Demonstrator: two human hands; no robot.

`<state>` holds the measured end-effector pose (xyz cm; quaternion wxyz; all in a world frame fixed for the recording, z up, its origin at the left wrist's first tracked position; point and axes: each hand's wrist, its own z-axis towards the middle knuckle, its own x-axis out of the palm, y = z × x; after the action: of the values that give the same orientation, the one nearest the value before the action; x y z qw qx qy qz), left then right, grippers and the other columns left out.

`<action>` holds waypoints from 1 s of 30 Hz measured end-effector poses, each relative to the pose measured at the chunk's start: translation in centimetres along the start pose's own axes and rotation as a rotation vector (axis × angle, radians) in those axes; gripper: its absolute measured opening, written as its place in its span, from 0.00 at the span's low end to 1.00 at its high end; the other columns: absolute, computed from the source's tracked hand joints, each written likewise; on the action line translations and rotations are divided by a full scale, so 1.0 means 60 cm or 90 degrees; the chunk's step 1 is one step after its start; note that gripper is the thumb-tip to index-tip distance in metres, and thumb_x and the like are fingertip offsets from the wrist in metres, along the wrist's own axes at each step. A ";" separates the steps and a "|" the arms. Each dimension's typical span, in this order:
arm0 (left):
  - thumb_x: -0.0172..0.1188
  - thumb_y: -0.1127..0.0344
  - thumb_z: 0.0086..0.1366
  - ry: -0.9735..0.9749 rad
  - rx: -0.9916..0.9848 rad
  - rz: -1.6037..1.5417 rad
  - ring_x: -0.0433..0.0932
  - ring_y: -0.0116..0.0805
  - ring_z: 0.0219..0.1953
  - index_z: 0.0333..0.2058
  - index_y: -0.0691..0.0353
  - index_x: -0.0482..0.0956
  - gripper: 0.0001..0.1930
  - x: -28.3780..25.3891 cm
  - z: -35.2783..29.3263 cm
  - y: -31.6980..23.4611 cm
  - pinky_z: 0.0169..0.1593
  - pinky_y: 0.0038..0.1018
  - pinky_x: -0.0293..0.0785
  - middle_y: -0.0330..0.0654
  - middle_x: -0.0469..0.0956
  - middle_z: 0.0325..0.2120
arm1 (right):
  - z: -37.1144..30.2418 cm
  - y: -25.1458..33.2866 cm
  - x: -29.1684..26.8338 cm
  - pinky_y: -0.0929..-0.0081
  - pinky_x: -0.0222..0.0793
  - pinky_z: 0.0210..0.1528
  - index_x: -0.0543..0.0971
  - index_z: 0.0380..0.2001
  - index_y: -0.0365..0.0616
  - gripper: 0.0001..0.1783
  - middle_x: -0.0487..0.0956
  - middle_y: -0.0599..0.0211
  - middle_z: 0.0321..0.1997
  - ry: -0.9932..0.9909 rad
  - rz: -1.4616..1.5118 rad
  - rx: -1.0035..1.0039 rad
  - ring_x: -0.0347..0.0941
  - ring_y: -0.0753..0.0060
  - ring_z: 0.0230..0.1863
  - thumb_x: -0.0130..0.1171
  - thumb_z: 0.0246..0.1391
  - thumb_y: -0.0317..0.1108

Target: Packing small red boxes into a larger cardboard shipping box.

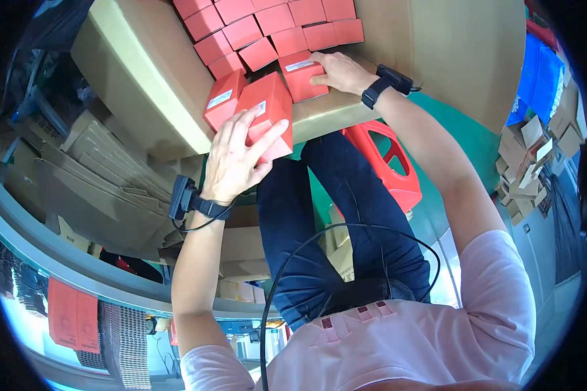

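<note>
A big brown cardboard carton (pixel 173 72) stands open in front of me, with rows of small red boxes (pixel 241 31) packed in it. My left hand (pixel 231 153) has its fingers over the near end of a red box (pixel 262 91) with a white label, which sticks out toward me past the carton's near edge. Left of it, another labelled red box (pixel 223 99) leans against the carton wall. My right hand (pixel 343 72) grips the right side of a third labelled red box (pixel 300 77) at the near edge, thumb in front and fingers on top.
A red plastic stool (pixel 391 169) stands right of my legs on the green floor (pixel 460 137). Flattened cardboard (pixel 104 176) is stacked at the left. Blue crates (pixel 540 75) and torn cardboard pieces (pixel 520 171) lie at the far right. A black cable (pixel 346 225) loops across my lap.
</note>
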<state>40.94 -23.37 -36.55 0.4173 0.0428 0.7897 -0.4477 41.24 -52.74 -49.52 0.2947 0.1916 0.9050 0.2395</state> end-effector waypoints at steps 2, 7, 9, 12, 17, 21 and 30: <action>0.71 0.70 0.36 -0.018 -0.008 -0.036 0.70 0.50 0.55 0.56 0.40 0.74 0.41 -0.010 -0.001 -0.003 0.57 0.41 0.70 0.46 0.67 0.57 | 0.002 -0.039 0.015 0.55 0.69 0.52 0.72 0.54 0.37 0.30 0.79 0.42 0.43 -0.045 0.003 -0.028 0.75 0.43 0.47 0.63 0.50 0.41; 0.68 0.71 0.39 -0.027 -0.019 -0.061 0.69 0.51 0.54 0.60 0.38 0.70 0.43 -0.017 -0.013 -0.004 0.57 0.42 0.70 0.47 0.66 0.56 | -0.011 -0.050 0.013 0.57 0.72 0.50 0.71 0.59 0.46 0.31 0.80 0.47 0.43 -0.063 0.013 0.022 0.77 0.43 0.44 0.62 0.52 0.42; 0.68 0.71 0.39 -0.027 -0.020 -0.061 0.69 0.51 0.54 0.60 0.39 0.71 0.43 -0.010 -0.013 -0.009 0.57 0.42 0.70 0.47 0.66 0.56 | 0.000 -0.022 0.039 0.54 0.71 0.50 0.72 0.57 0.45 0.29 0.80 0.44 0.40 -0.071 -0.019 0.042 0.76 0.41 0.44 0.62 0.53 0.43; 0.68 0.71 0.39 -0.051 -0.032 -0.071 0.69 0.51 0.54 0.59 0.39 0.72 0.42 -0.008 -0.018 -0.016 0.56 0.42 0.71 0.46 0.65 0.57 | 0.030 0.028 0.057 0.53 0.71 0.49 0.74 0.52 0.41 0.27 0.80 0.43 0.38 -0.071 -0.036 0.044 0.76 0.42 0.44 0.64 0.51 0.43; 0.69 0.71 0.36 -0.106 -0.080 -0.116 0.70 0.52 0.53 0.57 0.40 0.74 0.42 -0.018 -0.031 -0.037 0.54 0.42 0.72 0.47 0.65 0.56 | 0.077 0.004 0.067 0.53 0.71 0.50 0.75 0.49 0.39 0.27 0.80 0.44 0.40 -0.056 -0.070 0.099 0.76 0.43 0.45 0.68 0.46 0.39; 0.70 0.71 0.36 -0.120 -0.098 -0.125 0.70 0.53 0.53 0.57 0.40 0.74 0.42 -0.018 -0.037 -0.046 0.54 0.42 0.72 0.47 0.65 0.57 | 0.101 -0.018 0.063 0.54 0.72 0.51 0.70 0.49 0.36 0.31 0.80 0.42 0.39 -0.021 -0.104 0.160 0.76 0.42 0.46 0.70 0.44 0.41; 0.70 0.72 0.37 -0.081 -0.076 -0.123 0.69 0.52 0.54 0.61 0.36 0.69 0.46 -0.016 -0.033 -0.032 0.54 0.42 0.72 0.47 0.63 0.59 | 0.163 -0.037 0.069 0.53 0.71 0.51 0.67 0.46 0.34 0.35 0.79 0.41 0.42 0.049 -0.165 0.107 0.75 0.42 0.49 0.71 0.42 0.46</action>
<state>39.48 -22.75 -34.12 0.4233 -0.0866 0.7872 -0.4400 43.77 -49.38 -59.49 0.2709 0.0874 0.9498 0.1301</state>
